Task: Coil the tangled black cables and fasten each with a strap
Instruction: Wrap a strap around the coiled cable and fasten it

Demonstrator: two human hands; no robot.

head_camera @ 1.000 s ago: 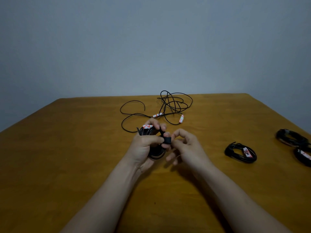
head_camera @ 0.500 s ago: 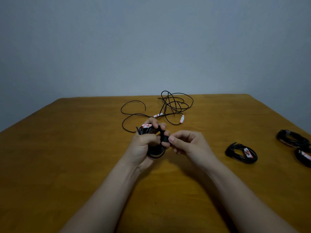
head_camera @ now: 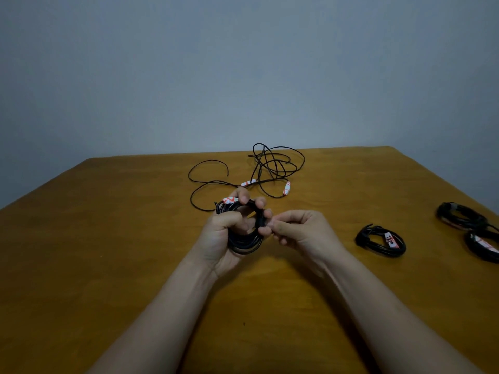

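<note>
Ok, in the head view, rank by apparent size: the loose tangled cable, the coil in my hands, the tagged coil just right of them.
1. Loose tangled cable, widest spread, though farthest.
2-3. Held coil and tagged coil look alike; the left hand hides part of the held one.

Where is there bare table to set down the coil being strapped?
Bare: the table left of the left hand and tangled cable; the gap between right hand and nearest finished coil. Crowded: far centre, and the right edge with two more coils.
</note>
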